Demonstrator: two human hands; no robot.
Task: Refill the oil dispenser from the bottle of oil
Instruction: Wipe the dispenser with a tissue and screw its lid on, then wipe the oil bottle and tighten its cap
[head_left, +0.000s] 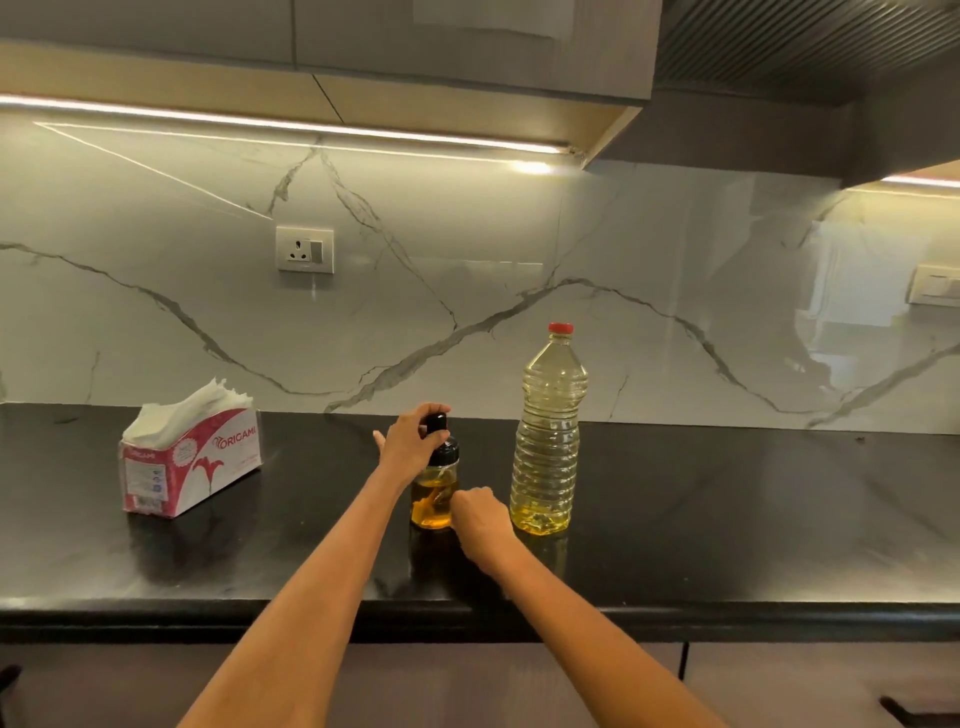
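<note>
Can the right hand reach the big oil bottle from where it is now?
Probably yes: the right hand rests at the oil dispenser's base, and the oil bottle stands just to its right, with nothing between.

Tissue pack (189, 462), near the left end of the black counter (727, 519): brand name "ORIGAMI" in white on its red front panel (smaller print on the end panel is illegible).

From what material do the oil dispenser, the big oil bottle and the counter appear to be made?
Oil dispenser: clear body, glass or hard plastic, since the amber oil shows through; its top looks like glossy black plastic. Oil bottle: thin clear plastic, judging by its ribbed wall, with a red plastic cap. Counter: black polished stone, probably granite, as it gives soft reflections.
</note>
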